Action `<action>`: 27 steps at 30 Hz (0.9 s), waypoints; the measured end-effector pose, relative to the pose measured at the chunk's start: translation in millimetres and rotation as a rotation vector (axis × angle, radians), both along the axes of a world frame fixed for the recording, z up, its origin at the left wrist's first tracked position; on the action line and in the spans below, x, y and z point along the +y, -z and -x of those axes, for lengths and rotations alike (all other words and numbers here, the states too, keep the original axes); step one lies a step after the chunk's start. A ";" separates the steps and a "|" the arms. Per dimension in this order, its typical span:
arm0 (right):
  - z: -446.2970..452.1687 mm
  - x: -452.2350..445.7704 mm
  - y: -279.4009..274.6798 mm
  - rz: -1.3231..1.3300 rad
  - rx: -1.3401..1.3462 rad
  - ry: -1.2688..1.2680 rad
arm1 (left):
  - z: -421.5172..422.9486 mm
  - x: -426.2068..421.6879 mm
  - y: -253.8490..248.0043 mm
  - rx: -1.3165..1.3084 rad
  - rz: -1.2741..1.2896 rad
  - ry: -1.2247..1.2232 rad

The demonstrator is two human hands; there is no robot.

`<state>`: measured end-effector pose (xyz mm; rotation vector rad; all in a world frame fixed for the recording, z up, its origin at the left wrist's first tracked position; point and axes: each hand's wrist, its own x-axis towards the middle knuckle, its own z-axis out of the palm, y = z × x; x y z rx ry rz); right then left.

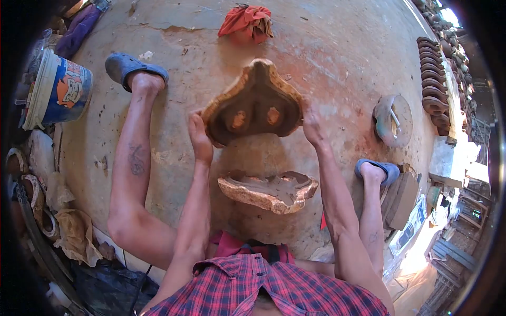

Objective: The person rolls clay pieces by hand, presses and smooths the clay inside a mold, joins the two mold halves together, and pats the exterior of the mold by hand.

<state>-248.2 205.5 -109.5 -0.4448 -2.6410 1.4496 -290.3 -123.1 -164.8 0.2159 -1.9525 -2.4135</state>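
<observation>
Between my two hands is a mold half (256, 100), a thick plaster-like shell lined with dark wet clay, its hollow side facing me. Two round orange-brown patches show in the clay lining. My left hand (201, 138) grips its left edge, and my right hand (313, 122) grips the right edge; the fingers are mostly hidden behind the shell. Below it, closer to my body, a second mold half (269, 190) lies on the floor, with clay pressed inside and a rough pale rim. The two halves are apart.
Beyond the molds lies a bundled red cloth (246, 23). A bucket (60, 92) stands at far left. To the right are a round dish with a stick (392, 121), a clay block (401, 199) and a row of curved brown pieces (432, 79). My legs flank the molds.
</observation>
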 end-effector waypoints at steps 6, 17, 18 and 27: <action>-72.1 37.3 20.1 0.400 -0.197 -0.046 | -30.5 -2.8 -28.0 -0.140 -0.200 0.455; -151.3 15.7 2.9 0.721 -0.096 -0.079 | -60.8 -14.3 -32.5 -0.179 -0.070 0.708; -154.3 16.6 0.5 0.719 -0.091 -0.075 | -64.7 -14.8 -32.4 -0.175 -0.070 0.714; -177.7 14.9 7.0 0.737 -0.055 -0.058 | -87.5 -15.6 -42.6 -0.197 -0.040 0.767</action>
